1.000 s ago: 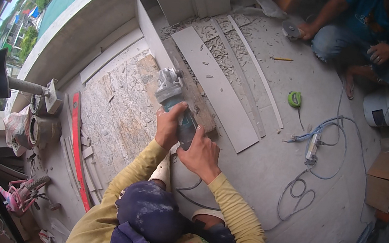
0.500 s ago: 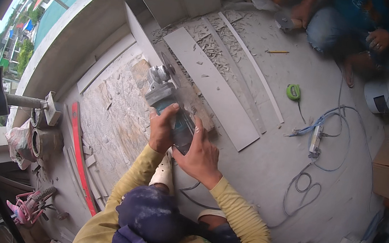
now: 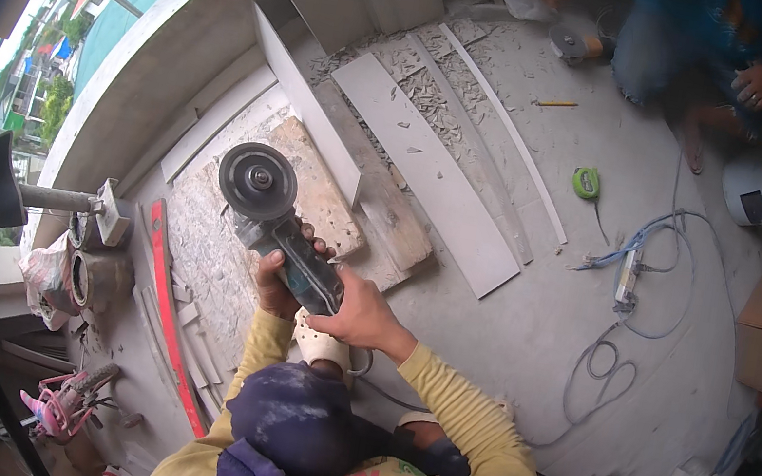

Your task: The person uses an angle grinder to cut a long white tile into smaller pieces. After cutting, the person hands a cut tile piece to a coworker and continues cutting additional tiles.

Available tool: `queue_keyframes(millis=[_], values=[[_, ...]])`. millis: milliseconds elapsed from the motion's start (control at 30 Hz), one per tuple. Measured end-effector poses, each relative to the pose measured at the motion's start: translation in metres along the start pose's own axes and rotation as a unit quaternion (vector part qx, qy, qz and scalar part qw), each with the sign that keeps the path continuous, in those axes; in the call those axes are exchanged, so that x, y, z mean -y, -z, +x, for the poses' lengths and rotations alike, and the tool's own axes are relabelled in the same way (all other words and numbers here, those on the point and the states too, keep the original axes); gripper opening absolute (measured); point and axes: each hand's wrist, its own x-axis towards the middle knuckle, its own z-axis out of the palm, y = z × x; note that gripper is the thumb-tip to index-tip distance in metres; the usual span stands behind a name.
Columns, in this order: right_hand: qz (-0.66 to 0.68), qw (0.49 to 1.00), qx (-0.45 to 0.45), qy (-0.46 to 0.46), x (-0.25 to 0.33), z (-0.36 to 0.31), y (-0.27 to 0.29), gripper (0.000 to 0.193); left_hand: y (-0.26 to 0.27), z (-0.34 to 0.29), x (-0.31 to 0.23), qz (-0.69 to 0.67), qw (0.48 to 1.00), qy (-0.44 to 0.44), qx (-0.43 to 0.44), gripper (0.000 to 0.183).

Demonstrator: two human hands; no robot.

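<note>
I hold an angle grinder in front of me, its dark round cutting disc facing up. My left hand is wrapped round the body near the head, fingers showing on the far side. My right hand grips the rear end of the body. Beyond the disc, a pale slab stands on its long edge beside a dusty wooden block. The disc is apart from the slab. A worn pale board lies under the grinder.
Long pale strips and shards lie on the floor. A red level lies at left. A green tape measure, a pencil, cables and a bucket are at right. Another person sits beside a second grinder.
The grinder has moved left and toward me, away from the standing slab, and turned so its disc faces up. Both hands moved with it. The other person's hand has left the second grinder.
</note>
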Motion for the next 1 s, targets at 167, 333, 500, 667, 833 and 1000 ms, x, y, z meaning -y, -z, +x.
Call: queue_keyframes(millis=[167,333,500,667,833,1000], values=[[-0.094,0.995,0.001,-0.019,-0.007,0.005,-0.009,0.080,0.026,-0.009,-0.004,0.019,0.998,0.058,0.013,0.075],[-0.186,0.982,-0.025,-0.001,-0.020,0.006,-0.016,0.077,0.070,-0.021,-0.006,0.065,0.992,0.107,-0.030,0.066],[-0.221,0.974,-0.025,-0.040,-0.024,0.036,-0.051,0.074,0.105,-0.027,-0.004,0.023,0.982,0.110,-0.151,0.047],[-0.248,0.968,-0.037,-0.021,-0.031,0.089,-0.102,0.066,0.108,-0.017,-0.015,0.108,0.948,0.042,-0.297,0.034],[-0.267,0.962,-0.064,-0.012,-0.049,0.139,-0.150,0.063,0.135,0.025,-0.051,0.246,0.894,0.044,-0.373,0.039],[-0.273,0.958,-0.088,0.007,-0.057,0.172,-0.139,0.061,0.142,0.064,-0.043,0.296,0.873,-0.045,-0.384,0.026]])
